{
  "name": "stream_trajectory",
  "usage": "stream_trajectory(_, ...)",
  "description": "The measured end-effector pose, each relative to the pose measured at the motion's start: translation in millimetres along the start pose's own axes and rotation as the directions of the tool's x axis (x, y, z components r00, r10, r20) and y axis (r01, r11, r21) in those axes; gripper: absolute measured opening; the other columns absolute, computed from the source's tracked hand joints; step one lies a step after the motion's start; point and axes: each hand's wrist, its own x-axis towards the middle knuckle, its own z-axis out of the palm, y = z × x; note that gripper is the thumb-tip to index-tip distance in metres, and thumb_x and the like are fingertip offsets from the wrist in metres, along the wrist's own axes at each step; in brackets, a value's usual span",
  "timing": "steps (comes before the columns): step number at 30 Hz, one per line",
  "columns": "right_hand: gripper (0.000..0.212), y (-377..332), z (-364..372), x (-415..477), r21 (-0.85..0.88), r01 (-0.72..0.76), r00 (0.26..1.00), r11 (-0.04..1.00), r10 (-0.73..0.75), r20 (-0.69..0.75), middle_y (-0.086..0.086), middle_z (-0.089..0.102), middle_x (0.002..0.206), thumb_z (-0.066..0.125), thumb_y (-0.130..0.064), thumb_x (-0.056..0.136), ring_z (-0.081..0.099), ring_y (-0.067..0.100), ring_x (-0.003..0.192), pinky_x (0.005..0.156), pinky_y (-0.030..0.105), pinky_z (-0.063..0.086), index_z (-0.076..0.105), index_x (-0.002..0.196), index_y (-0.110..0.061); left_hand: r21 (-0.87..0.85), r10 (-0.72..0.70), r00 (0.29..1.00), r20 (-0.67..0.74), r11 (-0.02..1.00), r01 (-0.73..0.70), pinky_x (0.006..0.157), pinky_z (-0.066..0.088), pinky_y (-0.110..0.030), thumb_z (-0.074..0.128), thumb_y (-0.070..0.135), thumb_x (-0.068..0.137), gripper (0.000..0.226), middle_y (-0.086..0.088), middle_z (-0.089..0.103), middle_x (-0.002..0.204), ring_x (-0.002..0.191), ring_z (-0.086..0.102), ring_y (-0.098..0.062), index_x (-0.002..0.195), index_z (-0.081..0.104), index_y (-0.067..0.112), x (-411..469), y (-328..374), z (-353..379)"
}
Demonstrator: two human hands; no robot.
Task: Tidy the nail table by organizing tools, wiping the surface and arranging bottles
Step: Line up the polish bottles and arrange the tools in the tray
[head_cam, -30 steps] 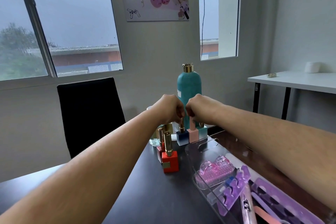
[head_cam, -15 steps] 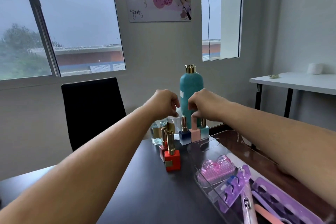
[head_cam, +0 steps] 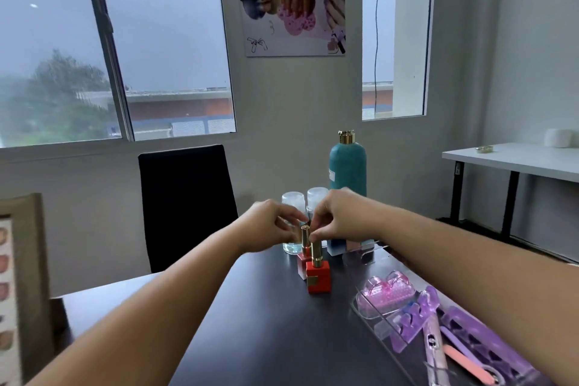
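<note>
Here, the right hand (head_cam: 340, 216) pinched the gold cap of the red nail polish bottle (head_cam: 318, 276), which stood upright on the dark table (head_cam: 266, 338). The left hand (head_cam: 272, 226) hovered just left of that bottle, fingers curled near a pink-based bottle (head_cam: 303, 255) directly behind it; whether it gripped anything, I could not tell. Behind the red bottle stood a teal bottle (head_cam: 347, 166).
</note>
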Motion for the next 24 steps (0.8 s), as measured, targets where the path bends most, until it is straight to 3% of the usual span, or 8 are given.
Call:
stream_trajectory(3,0.018,-2,5,1,0.012,-0.017,1.0,1.0,0.018,-0.018,0.003,0.075,0.09,0.074,-0.024,0.081,0.066,0.01,0.079,0.076,0.02,0.053,0.077,0.093,-0.012,-0.067,-0.004,0.999,-0.034,0.998,0.001,0.065,0.046,-0.003,0.074,0.01,0.075,0.027,0.018,0.067,0.075,0.07,0.064,0.002,0.096,0.072,0.027,0,-2,8)
stream_trajectory(7,0.018,2,2,0,0.009,-0.031,0.999,0.999,0.031,-0.022,0.003,0.075,0.085,0.076,-0.023,0.078,0.063,0.007,0.07,0.073,0.019,0.052,0.077,0.089,-0.01,-0.064,-0.007,0.994,-0.111,0.998,0.0,0.057,0.04,0.0,0.078,0.014,0.072,0.021,0.01,0.067,0.081,0.069,0.065,-0.004,0.084,0.068,0.029,5,-2,16)
stream_trajectory(12,0.018,14,1,1,-0.001,-0.041,0.998,0.999,0.041,-0.041,0.003,0.075,0.085,0.077,-0.022,0.077,0.067,0.014,0.077,0.079,0.026,0.055,0.077,0.09,-0.01,-0.01,0.007,0.978,-0.209,1.0,-0.01,0.067,0.048,-0.014,0.078,0.015,0.069,0.015,0.004,0.068,0.076,0.074,0.066,-0.012,0.079,0.069,0.02,13,-2,27)
stream_trajectory(17,0.018,24,2,15,-0.013,-0.073,0.996,0.997,0.072,-0.058,0.003,0.074,0.089,0.075,-0.02,0.079,0.068,0.014,0.08,0.079,0.024,0.055,0.075,0.093,-0.009,-0.003,0.008,0.975,-0.222,1.0,-0.009,0.072,0.05,-0.012,0.072,0.005,0.073,0.015,0.002,0.071,0.076,0.072,0.066,-0.008,0.084,0.07,0.014,18,-7,25)
stream_trajectory(22,0.013,26,7,35,-0.064,-0.092,0.992,0.994,0.086,-0.093,0.006,0.073,0.089,0.074,-0.016,0.081,0.069,0.02,0.082,0.081,0.033,0.057,0.075,0.09,-0.008,0.029,-0.008,0.963,-0.271,0.999,0.016,0.06,0.039,0.0,0.072,0.006,0.072,0.014,0.001,0.071,0.078,0.068,0.061,-0.007,0.084,0.072,0.013,25,-7,28)
stream_trajectory(24,0.013,28,8,40,-0.078,-0.097,0.991,0.992,0.089,-0.105,0.007,0.073,0.09,0.073,-0.016,0.081,0.068,0.02,0.083,0.081,0.033,0.056,0.074,0.09,-0.007,0.055,-0.007,0.955,-0.295,0.998,0.025,0.059,0.039,-0.003,0.073,0.008,0.072,0.013,0.002,0.068,0.078,0.067,0.059,-0.008,0.084,0.073,0.014,28,-6,30)
